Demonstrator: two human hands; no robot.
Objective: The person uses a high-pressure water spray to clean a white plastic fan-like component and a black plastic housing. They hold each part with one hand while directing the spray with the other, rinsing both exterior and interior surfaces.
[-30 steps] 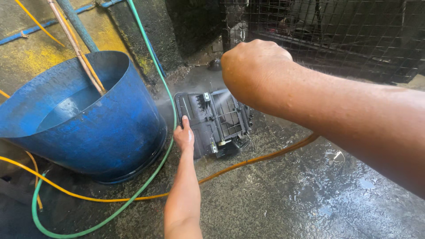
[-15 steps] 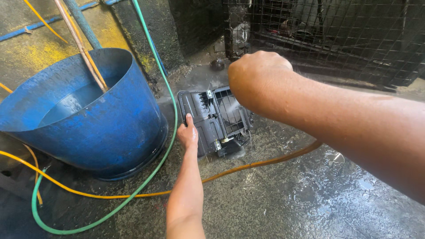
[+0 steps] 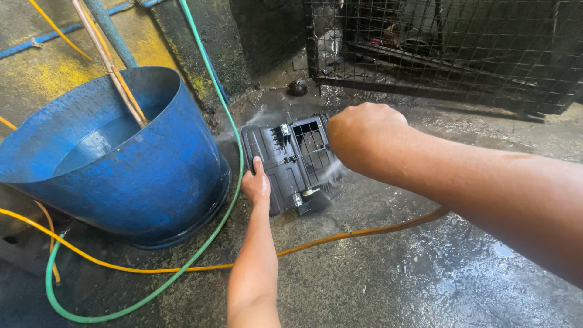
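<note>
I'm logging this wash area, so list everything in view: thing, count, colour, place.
Tub: 1, blue, left, holding water.
Plastic housing: 1, black, on wet floor, centre.
Green hose: 1, runs past the tub and loops at lower left.
Orange hose: 1, across the floor below the housing.
Wire cage: 1, dark, top right.
Blue pipe: 1, top left, leaning into tub.
Floor: wet grey concrete.
Left hand: on the housing's left edge.
Right hand: closed in a fist over the housing's right side.

Bright daylight falls from the upper right, glaring off the wet grey concrete floor (image 3: 425, 285) at lower right; the upper centre stays shadowed, focus sharp throughout.
</note>
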